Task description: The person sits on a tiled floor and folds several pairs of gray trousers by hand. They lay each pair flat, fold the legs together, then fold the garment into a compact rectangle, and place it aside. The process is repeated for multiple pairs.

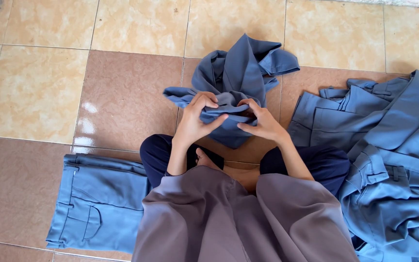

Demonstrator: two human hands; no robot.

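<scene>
A crumpled blue-grey garment [241,73] lies on the tiled floor in front of me. My left hand [196,121] grips a bunched fold at its near edge, fingers curled over the cloth. My right hand [262,121] pinches the same bunched edge from the other side, a few centimetres away. Both hands hold the fabric just above my crossed legs.
A folded pair of blue trousers [95,201] lies flat at my left. A heap of several blue-grey garments [389,160] is piled at my right. The floor has beige and brown tiles [127,92]. My wide grey sleeves [229,218] fill the lower middle.
</scene>
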